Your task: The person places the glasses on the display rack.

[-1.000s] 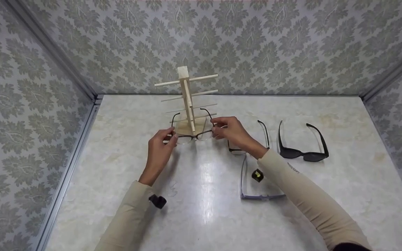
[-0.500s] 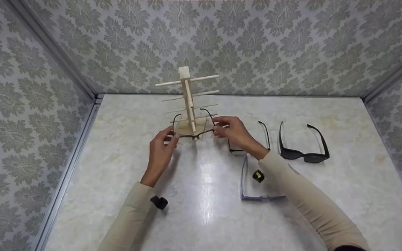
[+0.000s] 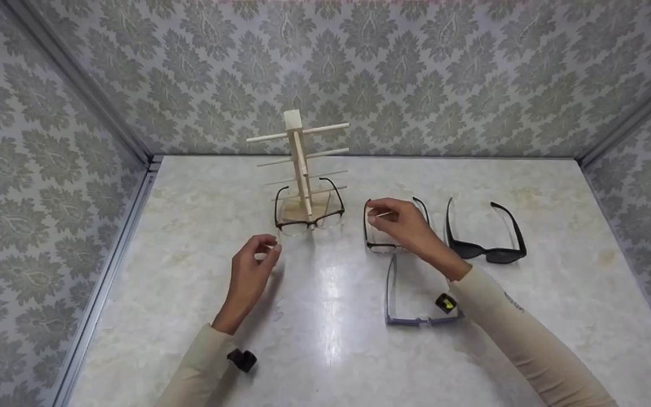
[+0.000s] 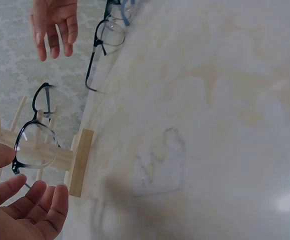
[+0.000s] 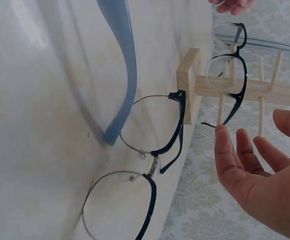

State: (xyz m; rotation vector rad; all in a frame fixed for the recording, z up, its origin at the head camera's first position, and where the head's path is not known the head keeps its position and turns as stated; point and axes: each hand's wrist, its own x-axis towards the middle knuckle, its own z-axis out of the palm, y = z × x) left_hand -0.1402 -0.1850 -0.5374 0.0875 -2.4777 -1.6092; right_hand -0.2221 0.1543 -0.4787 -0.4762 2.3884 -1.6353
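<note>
Dark-rimmed eyeglasses [image 3: 321,218] sit on the lowest pegs of a wooden eyeglass stand [image 3: 297,151], their temples pointing back past its post. Just in front and to the left is my left hand [image 3: 251,271], fingers loosely bent and holding nothing. In the left wrist view its fingertips [image 4: 60,195] lie close below the frame, with a gap. My right hand [image 3: 406,225] hovers over a second pair of half-rim eyeglasses [image 3: 382,246] on the table, covering part of them; its fingers are relaxed around nothing. The right wrist view shows that pair's clear lenses and dark brow bars.
Black sunglasses [image 3: 486,251] lie on the marbled table [image 3: 190,316] at the right. Blue-framed glasses [image 3: 410,322] rest nearer me, partly under the right sleeve. The upper pegs [image 3: 328,129] of the stand are bare. Patterned walls [image 3: 404,73] enclose the back and sides.
Both hands have let go of the eyeglasses, which stay on the stand. My left hand has drawn back toward me, and the right has moved right, over the half-rim pair.
</note>
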